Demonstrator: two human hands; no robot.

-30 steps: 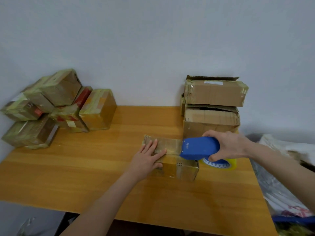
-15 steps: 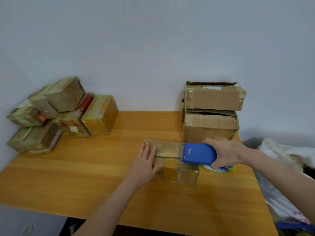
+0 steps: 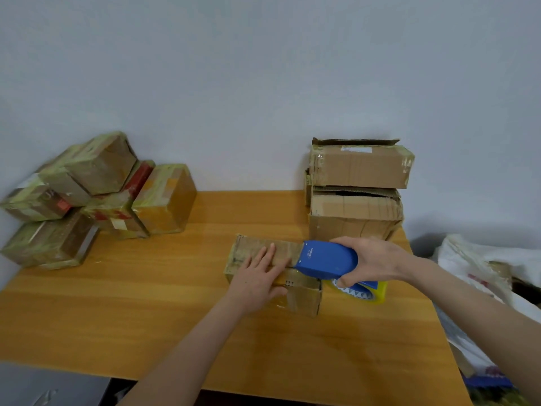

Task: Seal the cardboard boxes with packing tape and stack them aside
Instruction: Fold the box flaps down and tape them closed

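Observation:
A small cardboard box [image 3: 301, 297] lies on the wooden table [image 3: 146, 303] near its middle right. My left hand [image 3: 259, 278] rests flat on the box's top, fingers straight, pressing it down. My right hand [image 3: 371, 260] grips a blue tape dispenser [image 3: 326, 259] with a yellowish tape roll [image 3: 369, 293] under it. The dispenser's front edge sits on the box's top right part, and a strip of tape runs along the lid to the left. Two unsealed cardboard boxes [image 3: 355, 189] are stacked behind, against the wall.
A pile of several taped boxes [image 3: 96, 200] lies at the table's left back corner against the white wall. White bags and clutter [image 3: 483, 273] sit off the table's right edge. A grey surface [image 3: 49, 385] shows below the front left edge.
The dispenser has shifted slightly along the box's right part while my left hand slid a little over the lid. The camera has tilted up somewhat.

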